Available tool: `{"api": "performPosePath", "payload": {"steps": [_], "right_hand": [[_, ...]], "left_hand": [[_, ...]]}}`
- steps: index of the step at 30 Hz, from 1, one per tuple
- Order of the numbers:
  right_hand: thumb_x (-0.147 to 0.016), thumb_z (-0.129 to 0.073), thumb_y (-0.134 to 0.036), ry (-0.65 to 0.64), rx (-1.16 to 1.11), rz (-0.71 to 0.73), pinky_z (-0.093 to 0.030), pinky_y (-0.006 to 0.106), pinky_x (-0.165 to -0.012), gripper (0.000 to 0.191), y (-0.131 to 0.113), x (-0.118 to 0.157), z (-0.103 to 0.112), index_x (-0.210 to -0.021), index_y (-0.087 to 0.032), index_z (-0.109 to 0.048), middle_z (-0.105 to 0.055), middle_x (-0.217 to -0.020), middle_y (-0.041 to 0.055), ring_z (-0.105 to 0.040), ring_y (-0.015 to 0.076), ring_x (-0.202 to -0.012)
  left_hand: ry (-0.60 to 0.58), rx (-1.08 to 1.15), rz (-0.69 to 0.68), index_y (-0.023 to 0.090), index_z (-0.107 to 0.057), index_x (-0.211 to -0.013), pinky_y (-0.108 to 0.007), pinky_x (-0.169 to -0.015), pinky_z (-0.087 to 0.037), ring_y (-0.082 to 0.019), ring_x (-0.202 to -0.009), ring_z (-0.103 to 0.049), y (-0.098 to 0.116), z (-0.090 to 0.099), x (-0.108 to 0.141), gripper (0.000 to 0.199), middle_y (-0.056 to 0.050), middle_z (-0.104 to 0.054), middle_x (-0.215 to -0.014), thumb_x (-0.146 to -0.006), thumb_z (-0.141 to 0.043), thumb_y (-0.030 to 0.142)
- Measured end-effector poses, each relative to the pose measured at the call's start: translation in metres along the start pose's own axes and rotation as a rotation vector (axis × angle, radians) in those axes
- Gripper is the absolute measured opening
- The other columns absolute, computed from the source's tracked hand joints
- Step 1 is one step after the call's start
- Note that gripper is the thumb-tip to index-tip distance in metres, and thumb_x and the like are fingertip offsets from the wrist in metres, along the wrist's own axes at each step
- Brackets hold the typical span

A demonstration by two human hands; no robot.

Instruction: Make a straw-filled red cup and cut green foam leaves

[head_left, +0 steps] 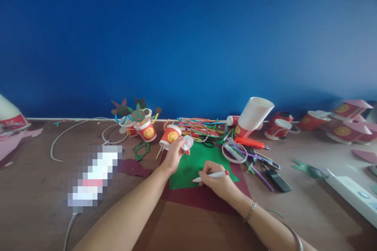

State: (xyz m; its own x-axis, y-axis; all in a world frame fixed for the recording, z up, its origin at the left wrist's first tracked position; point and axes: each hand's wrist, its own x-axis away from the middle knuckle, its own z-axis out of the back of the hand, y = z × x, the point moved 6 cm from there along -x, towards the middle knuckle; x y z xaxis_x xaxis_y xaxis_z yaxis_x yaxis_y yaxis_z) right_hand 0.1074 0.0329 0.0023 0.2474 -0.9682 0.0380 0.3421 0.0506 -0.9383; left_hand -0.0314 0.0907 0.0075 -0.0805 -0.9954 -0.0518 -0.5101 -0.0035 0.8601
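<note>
My left hand (174, 156) is closed on a small translucent round piece (187, 142), possibly a roll of clear tape. Just behind it, a red and white paper cup (171, 136) with a yellow emblem leans over, an orange strip at its rim. My right hand (216, 178) grips a white marker (213, 176) with a red end, its other tip pointing left, close over a green paper sheet (184, 170). Under the green sheet lies a dark red sheet (191, 200), sticking out at the front and right.
Decorated paper cups (146, 131) stand behind on the left, near colourful pipe cleaners (200, 125). A tilted cup stack (253, 115), an orange cutter (249, 142) and a white ring (235, 152) lie right. A pixelated phone (94, 178) with cable lies left; a white box (353, 194) is far right.
</note>
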Motion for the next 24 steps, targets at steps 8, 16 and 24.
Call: {"api": "performPosePath", "payload": {"steps": [8, 16, 24], "right_hand": [[-0.074, -0.055, -0.025, 0.033, -0.152, -0.039, -0.038, 0.022, -0.050, 0.021, -0.005, 0.000, 0.005, -0.057, -0.020, -0.042, -0.061, -0.048, -0.0015, -0.063, 0.0165, -0.054], [-0.078, -0.053, -0.044, 0.203, -0.514, -0.113, -0.026, 0.022, -0.040, 0.030, -0.001, -0.002, 0.028, -0.063, -0.020, -0.043, -0.047, -0.047, -0.0036, -0.038, 0.0095, -0.043], [-0.069, -0.062, -0.030, 0.102, -0.708, -0.282, -0.031, 0.021, -0.043, 0.020, -0.017, -0.011, 0.011, -0.064, -0.020, -0.045, -0.045, -0.053, -0.0043, -0.040, 0.0088, -0.048]], "left_hand": [[0.020, -0.025, 0.004, 0.014, -0.062, -0.072, -0.024, -0.054, -0.039, -0.012, -0.054, -0.049, 0.004, 0.002, -0.002, 0.031, -0.001, -0.055, -0.060, -0.073, -0.056, 0.044], [0.083, 0.045, -0.020, 0.013, -0.061, -0.071, -0.024, -0.053, -0.039, -0.011, -0.053, -0.049, 0.006, 0.010, -0.006, 0.028, -0.001, -0.055, -0.062, -0.072, -0.057, 0.042], [0.144, 0.210, 0.050, 0.013, -0.058, -0.071, -0.023, -0.049, -0.037, -0.010, -0.050, -0.048, 0.001, 0.014, -0.011, 0.029, 0.001, -0.054, -0.060, -0.065, -0.062, 0.041]]}}
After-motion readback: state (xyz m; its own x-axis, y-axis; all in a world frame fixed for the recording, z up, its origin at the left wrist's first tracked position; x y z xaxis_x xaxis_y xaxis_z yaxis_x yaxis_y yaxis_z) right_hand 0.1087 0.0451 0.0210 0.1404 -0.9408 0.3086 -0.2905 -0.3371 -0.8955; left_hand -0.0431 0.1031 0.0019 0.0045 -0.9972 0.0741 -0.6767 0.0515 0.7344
